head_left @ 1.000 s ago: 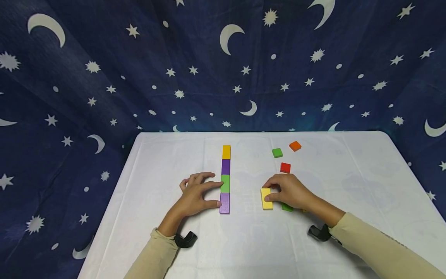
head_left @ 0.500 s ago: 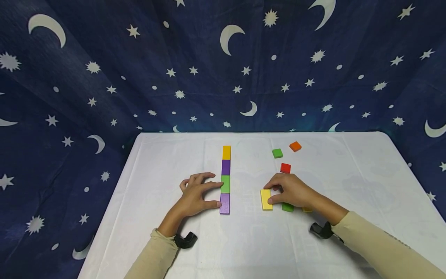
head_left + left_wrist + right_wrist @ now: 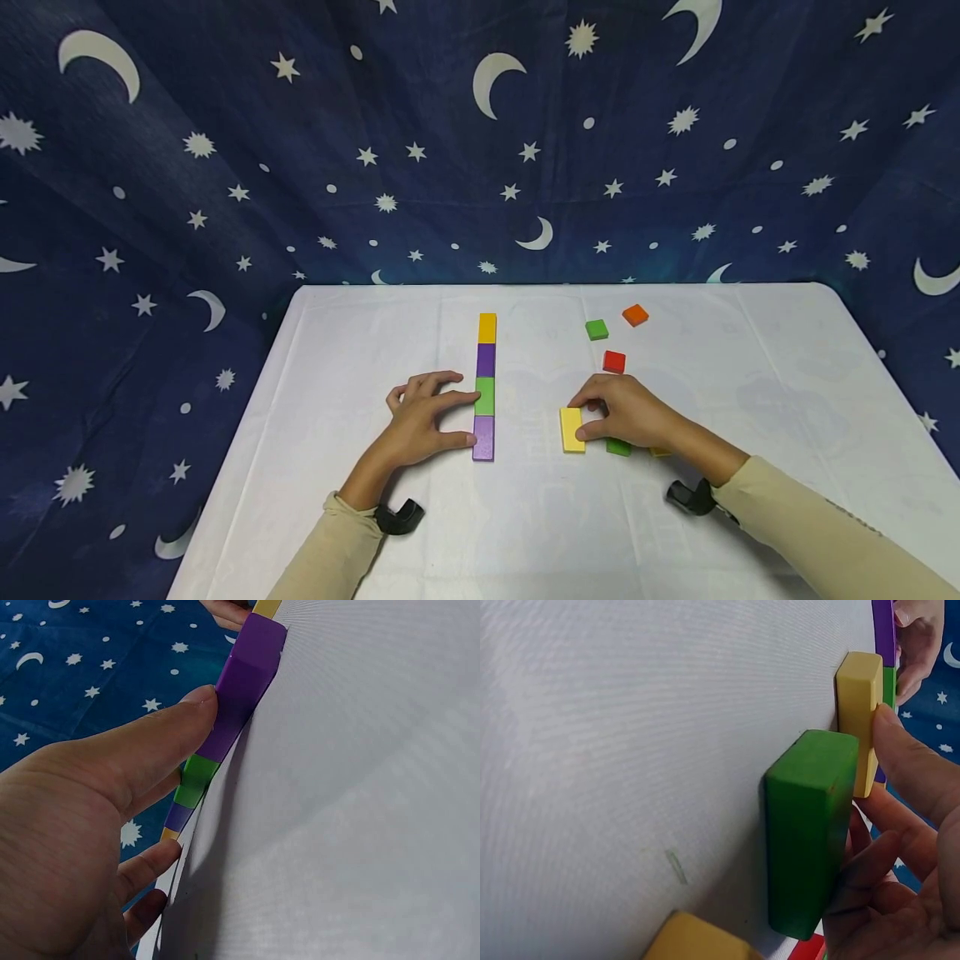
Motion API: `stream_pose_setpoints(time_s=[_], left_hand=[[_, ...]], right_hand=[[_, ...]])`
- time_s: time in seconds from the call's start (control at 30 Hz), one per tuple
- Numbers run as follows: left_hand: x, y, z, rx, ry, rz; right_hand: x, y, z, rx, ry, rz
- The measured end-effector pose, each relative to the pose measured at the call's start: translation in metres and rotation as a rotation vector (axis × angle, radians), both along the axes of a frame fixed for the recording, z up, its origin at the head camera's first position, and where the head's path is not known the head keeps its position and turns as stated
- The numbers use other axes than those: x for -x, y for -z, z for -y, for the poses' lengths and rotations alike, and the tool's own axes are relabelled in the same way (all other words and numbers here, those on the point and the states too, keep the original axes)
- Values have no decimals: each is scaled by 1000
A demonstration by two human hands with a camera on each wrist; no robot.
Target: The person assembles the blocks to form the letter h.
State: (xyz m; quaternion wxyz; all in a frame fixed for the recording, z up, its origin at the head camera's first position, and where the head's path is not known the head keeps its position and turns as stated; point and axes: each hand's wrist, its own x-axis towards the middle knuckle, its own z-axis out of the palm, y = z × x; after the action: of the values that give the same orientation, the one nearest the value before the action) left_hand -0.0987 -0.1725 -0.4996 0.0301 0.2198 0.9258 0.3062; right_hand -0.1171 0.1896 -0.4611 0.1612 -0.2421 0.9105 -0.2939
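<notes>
A straight row of blocks runs away from the person in the head view: light purple (image 3: 483, 438), green (image 3: 485, 397), dark purple (image 3: 486, 361) and orange-yellow (image 3: 487, 328). The left hand (image 3: 416, 421) lies along its left side, thumb tip against the light purple block and index fingertip at the green one. To the right of the row, the right hand (image 3: 626, 410) pinches a pale yellow block (image 3: 572, 431), thumb on its right side and index finger at its far end. In the right wrist view, a larger-looking dark green block (image 3: 806, 832) stands in front of the fingers.
Beyond the right hand lie a red block (image 3: 614, 362), a small green block (image 3: 597, 330) and an orange block (image 3: 635, 314). Another yellow block (image 3: 660, 452) is partly hidden under the right wrist. A starry cloth (image 3: 420, 217) hangs behind the white table (image 3: 360, 333).
The right thumb has slid from the pale yellow block's top toward its right edge, and the block has shifted very slightly left and nearer. The left hand has stayed in place.
</notes>
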Motion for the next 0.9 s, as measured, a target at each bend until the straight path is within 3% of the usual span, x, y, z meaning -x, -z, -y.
stream_pose_setpoints(time_s=[0.9], left_hand=[[0, -1, 0, 0, 2, 2]], right_hand=[[0, 0, -4, 15, -44, 3]])
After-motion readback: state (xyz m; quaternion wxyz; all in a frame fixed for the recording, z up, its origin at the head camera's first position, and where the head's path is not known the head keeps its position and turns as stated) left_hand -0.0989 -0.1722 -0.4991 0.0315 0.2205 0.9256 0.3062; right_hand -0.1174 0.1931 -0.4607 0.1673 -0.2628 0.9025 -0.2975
